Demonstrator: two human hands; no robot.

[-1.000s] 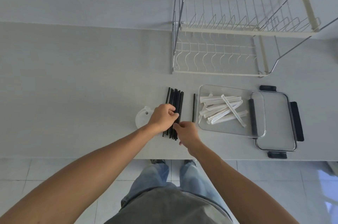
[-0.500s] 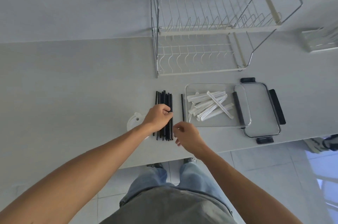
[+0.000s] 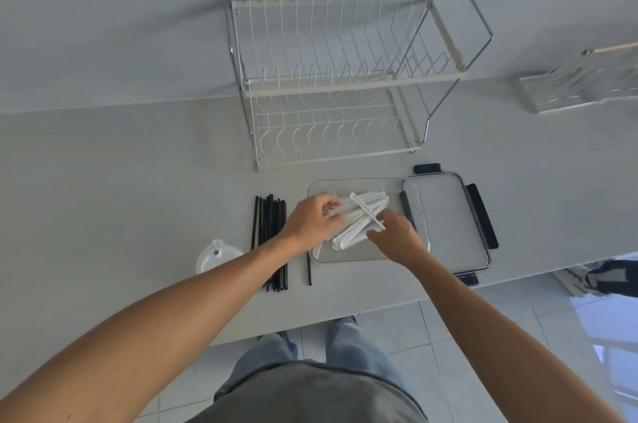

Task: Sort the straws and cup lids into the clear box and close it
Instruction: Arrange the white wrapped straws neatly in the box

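Head view. A shallow clear plastic box [image 3: 348, 258] sits on the pale grey counter [image 3: 138, 180] and holds a loose pile of white paper-wrapped straws [image 3: 359, 220]. The left hand [image 3: 312, 220] has its fingers curled onto the pile's left ends; the right hand [image 3: 397, 236] pinches a crosswise white straw at its near end. The clear flat lid with black clips [image 3: 448, 225] lies beside the box, overlapping its right edge. A bundle of black straws [image 3: 271, 225] and one separate black straw [image 3: 309, 270] lie left of the box. A white round cup lid [image 3: 215, 255] rests further left. No legible writing.
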